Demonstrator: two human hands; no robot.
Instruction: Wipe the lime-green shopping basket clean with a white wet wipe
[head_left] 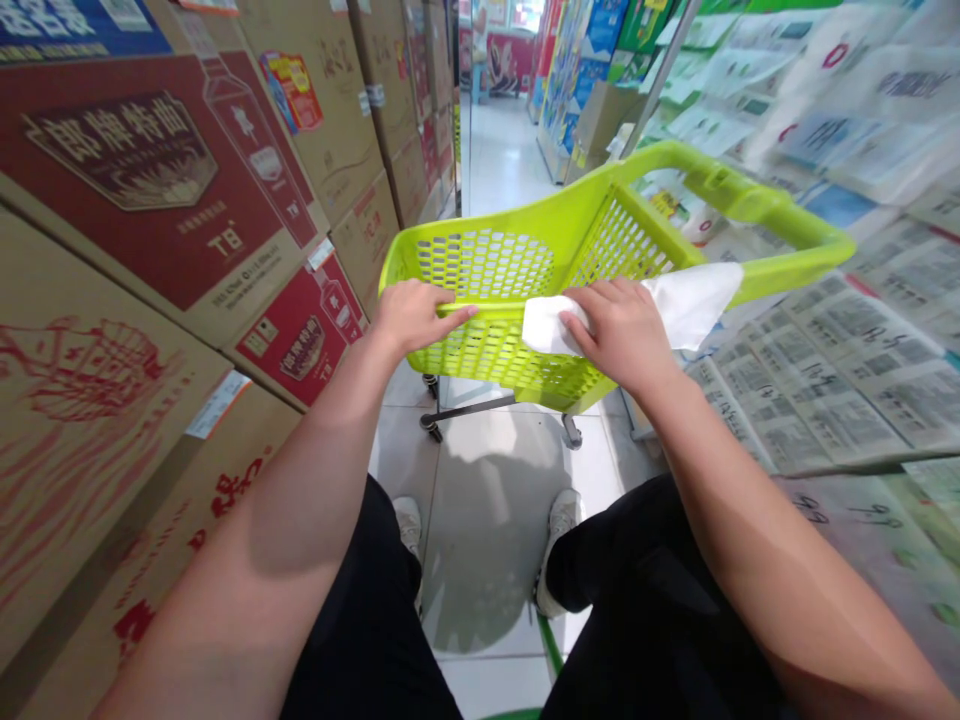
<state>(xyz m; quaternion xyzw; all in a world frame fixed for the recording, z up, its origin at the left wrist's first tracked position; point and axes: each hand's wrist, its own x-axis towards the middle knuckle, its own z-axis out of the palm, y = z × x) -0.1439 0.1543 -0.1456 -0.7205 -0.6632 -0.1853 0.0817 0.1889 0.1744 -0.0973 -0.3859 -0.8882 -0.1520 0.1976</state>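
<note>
A lime-green plastic shopping cart (480,275) with a perforated basket stands sideways before me, its handle off to the right. My left hand (420,318) grips the near rim at the left corner, thumb lying along the outside. Farther right on the same rim, my right hand (626,325) presses a white cloth (551,325) against the plastic, fingers closed over it. A loose end of the cloth drapes past the hand toward the handle (795,245). No goods show in the part of the basket I can see.
Stacked cartons (142,170) form a wall close on the left. Packs of tissue (847,130) fill the shelves at right, blurred. A tiled aisle (502,150) runs ahead, with a person (480,45) partly visible far off. A green curved object (551,645) lies between my feet.
</note>
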